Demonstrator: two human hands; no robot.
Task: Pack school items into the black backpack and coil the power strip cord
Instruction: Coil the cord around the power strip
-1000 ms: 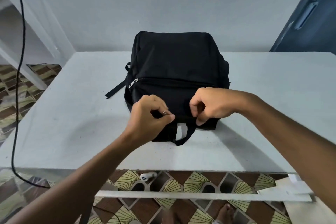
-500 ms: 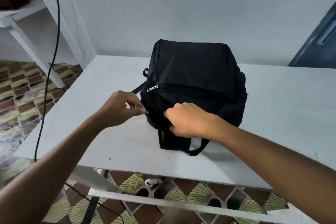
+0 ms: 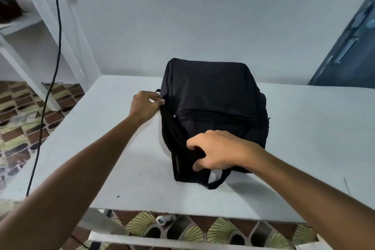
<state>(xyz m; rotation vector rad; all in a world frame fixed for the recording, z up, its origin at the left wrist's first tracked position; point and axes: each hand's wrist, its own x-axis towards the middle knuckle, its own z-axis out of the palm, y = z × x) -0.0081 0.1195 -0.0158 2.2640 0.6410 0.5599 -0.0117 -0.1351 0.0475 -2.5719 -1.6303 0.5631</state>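
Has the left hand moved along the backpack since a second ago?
Yes. The left hand, pinching a zipper pull, has travelled from the black backpack's near end, beside the right hand, round to its left side, farther from the table's near edge.

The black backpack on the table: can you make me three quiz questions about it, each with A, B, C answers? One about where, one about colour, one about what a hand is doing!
1. Where does the black fabric backpack sit?
A. on the pale grey table
B. on the tiled floor
C. on a shelf

2. What colour is the cord hanging at the left?
A. white
B. red
C. black

3. What is the left hand doing?
A. lying flat on the table
B. pinching a small zipper pull at the backpack's left side
C. holding a pencil

Answers:
1 A, the backpack rests on the tabletop, in front of the wall.
2 C, the cord is a dark line against the pale wall.
3 B, its fingertips meet at the backpack's left edge, while the right hand grips the near end.
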